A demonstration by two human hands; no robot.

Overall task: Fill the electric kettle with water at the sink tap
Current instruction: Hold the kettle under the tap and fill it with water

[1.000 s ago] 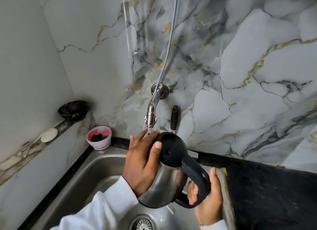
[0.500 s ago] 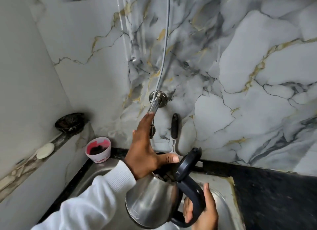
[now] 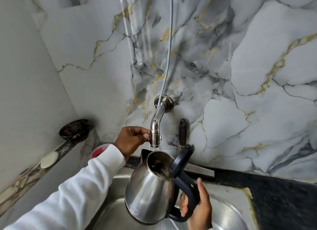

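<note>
Stainless steel is catching the light on the electric kettle (image 3: pixel 147 192), which is hanging tilted over the sink (image 3: pixel 228 211) with its open mouth sitting just beneath the tap (image 3: pixel 155 127) outlet. The black lid (image 3: pixel 181 157) is standing flipped up at the back of the opening. The right hand (image 3: pixel 197 207) is gripping the kettle's dark handle, fingers (image 3: pixel 182 205) curled closed around it from below and the thumb lying along the outside. The left hand (image 3: pixel 132 140), coming out of a white sleeve (image 3: pixel 68 192), is pinching something at the tap's lower end, with fingertips closed against the chrome. A thin thread of water seems to be falling from the outlet towards the kettle's mouth, though it is too faint to be sure. Behind, a grey hose (image 3: pixel 169 46) is running down the marble wall (image 3: pixel 240 67) to the tap's base. A dark bowl (image 3: pixel 74 129) and a pale soap (image 3: pixel 49 159) are resting on the ledge at the left, and the black counter (image 3: pixel 283 199) is lying to the right of the sink.
</note>
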